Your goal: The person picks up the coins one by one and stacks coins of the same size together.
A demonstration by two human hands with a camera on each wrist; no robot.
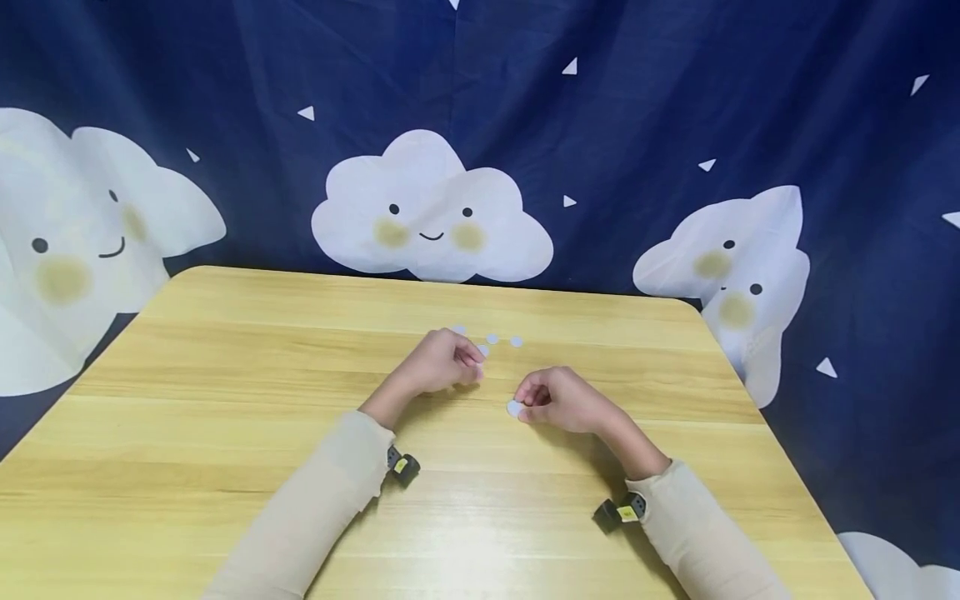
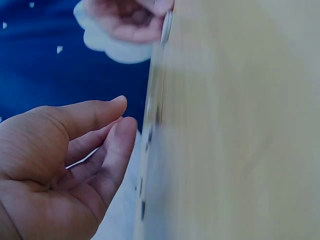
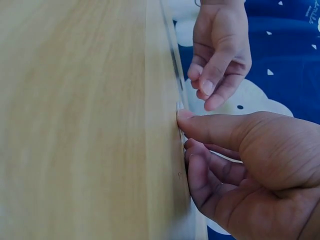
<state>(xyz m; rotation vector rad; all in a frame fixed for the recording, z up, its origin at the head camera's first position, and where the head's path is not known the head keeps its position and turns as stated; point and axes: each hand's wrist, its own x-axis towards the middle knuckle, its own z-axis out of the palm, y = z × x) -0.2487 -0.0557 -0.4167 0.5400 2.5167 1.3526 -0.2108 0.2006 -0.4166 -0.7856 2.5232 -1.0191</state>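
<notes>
Small flat white round discs lie on the wooden table. Low over the tabletop, my right hand (image 1: 566,400) holds a white disc (image 1: 514,408) at its edge between thumb and curled fingers. Seen edge-on in the left wrist view, that piece looks like a thin stack of discs (image 2: 167,29). My left hand (image 1: 442,362) hovers just left of it, beside a loose white disc (image 1: 483,350). Its thumb and fingers (image 2: 120,132) bend loosely toward each other, and nothing shows between them. In the right wrist view, the right thumb (image 3: 215,129) rests against the disc edge.
Beyond the left hand lie several more white discs, among them one disc (image 1: 516,342) at the right and another (image 1: 459,330) partly behind the hand. The wooden table (image 1: 187,467) ends at a dark blue curtain (image 1: 615,150) printed with clouds.
</notes>
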